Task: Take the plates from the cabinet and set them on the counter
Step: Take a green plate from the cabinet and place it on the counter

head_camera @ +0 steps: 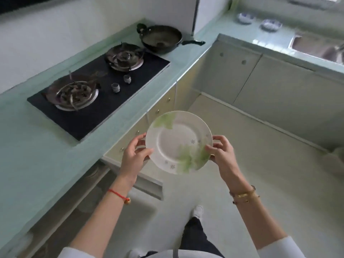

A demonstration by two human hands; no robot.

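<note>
Left hand, right hand grip plate rim, arms extended.

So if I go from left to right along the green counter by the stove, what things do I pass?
Near burner → two stove knobs → far burner → black pan.
</note>
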